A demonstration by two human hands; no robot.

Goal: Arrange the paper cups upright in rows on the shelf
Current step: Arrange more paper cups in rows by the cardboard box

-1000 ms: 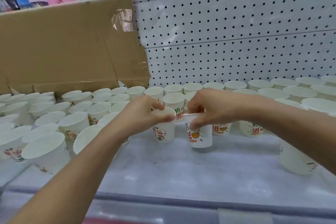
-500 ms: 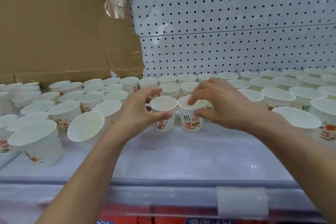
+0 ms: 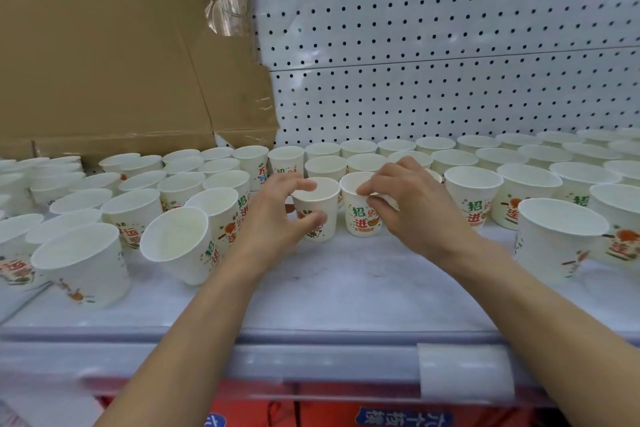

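White paper cups [image 3: 362, 208] printed with red, green and orange characters line a pale grey shelf [image 3: 346, 288] before white black-dotted pegboard [image 3: 450, 45] and brown cardboard [image 3: 104, 62].

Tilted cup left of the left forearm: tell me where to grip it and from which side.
Grip the tilted cup round its wall below the rim, coming from the front, where the shelf is bare. Its mouth leans forward and cups crowd it behind, so a top pinch seems less sure.

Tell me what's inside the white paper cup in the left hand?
Inside the printed white paper cup only bare white inner wall shows. The left hand grips it, a fingertip over the rim; the cup's front wall hides its bottom.
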